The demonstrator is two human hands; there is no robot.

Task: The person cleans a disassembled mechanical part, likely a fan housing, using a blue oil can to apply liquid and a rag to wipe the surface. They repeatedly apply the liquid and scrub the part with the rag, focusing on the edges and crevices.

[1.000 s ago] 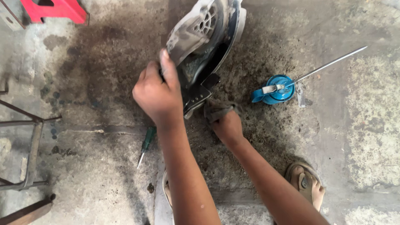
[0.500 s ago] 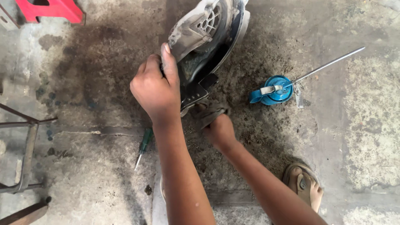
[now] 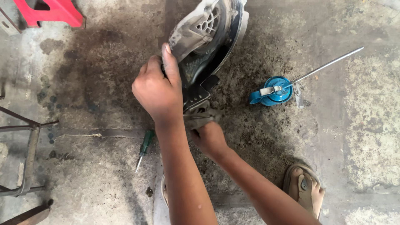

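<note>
My left hand [image 3: 157, 91] grips the lower edge of a dusty grey and black plastic cover with a vented grille [image 3: 206, 35], held tilted above the stained concrete floor. My right hand [image 3: 208, 139] is closed on a dirty brown rag [image 3: 200, 116], pressed against the cover's black lower bracket just below my left hand. A green-handled screwdriver [image 3: 144, 148] lies on the floor to the left of my left forearm.
A blue oil can with a long metal spout [image 3: 273, 89] stands on the floor to the right. A red plastic stool [image 3: 50, 10] is at the top left, a metal frame [image 3: 27, 154] at the left edge. My sandalled foot [image 3: 304, 187] is at the lower right.
My right hand with the rag has slid left and down along the cover's lower bracket, closer under my left hand. The cover and left hand have barely shifted.
</note>
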